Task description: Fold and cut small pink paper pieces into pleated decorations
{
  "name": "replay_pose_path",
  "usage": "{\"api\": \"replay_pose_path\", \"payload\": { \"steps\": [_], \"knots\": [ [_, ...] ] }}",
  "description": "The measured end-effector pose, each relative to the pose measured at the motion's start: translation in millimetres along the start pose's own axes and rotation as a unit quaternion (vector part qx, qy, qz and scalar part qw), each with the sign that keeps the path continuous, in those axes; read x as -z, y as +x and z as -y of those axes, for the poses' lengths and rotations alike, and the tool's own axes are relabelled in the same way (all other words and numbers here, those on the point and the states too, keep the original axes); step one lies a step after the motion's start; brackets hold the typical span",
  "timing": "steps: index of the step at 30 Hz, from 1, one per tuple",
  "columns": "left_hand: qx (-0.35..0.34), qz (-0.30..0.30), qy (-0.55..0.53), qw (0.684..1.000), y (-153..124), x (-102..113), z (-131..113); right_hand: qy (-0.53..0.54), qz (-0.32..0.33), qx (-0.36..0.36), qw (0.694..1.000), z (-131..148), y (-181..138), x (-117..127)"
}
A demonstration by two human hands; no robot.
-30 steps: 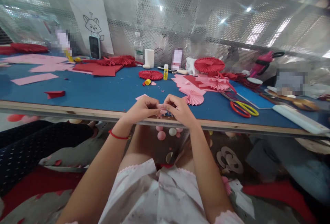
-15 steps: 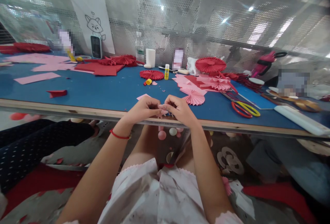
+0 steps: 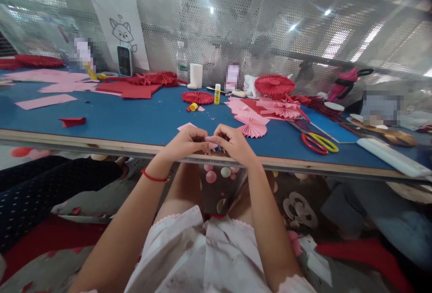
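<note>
My left hand (image 3: 184,143) and my right hand (image 3: 234,143) meet at the near edge of the blue table (image 3: 135,119), fingers curled and pinched together over something small; what they hold is hidden between the fingertips. A scrap of pink paper (image 3: 186,126) lies just behind my left hand. A pink pleated paper fan (image 3: 254,128) lies just beyond my right hand. A red string bracelet sits on my left wrist.
Red-and-yellow scissors (image 3: 319,142) lie to the right. Several red and pink fans (image 3: 274,84), a glue stick (image 3: 217,93), a water bottle (image 3: 181,65), a phone (image 3: 124,60) and pink paper sheets (image 3: 45,101) spread over the table. A perforated metal wall stands behind.
</note>
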State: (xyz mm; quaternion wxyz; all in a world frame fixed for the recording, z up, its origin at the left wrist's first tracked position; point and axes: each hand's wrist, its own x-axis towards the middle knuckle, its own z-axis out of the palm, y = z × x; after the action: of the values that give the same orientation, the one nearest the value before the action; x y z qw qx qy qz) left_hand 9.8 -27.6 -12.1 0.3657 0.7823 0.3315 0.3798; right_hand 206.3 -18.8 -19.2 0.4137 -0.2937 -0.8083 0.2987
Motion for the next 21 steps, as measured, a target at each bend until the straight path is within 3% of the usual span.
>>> {"api": "replay_pose_path", "payload": {
  "steps": [21],
  "knots": [
    [0.007, 0.003, -0.004, 1.000, 0.7, 2.2, -1.7, -0.018, 0.003, -0.004, 1.000, 1.8, 1.2, -0.3]
  ]
}}
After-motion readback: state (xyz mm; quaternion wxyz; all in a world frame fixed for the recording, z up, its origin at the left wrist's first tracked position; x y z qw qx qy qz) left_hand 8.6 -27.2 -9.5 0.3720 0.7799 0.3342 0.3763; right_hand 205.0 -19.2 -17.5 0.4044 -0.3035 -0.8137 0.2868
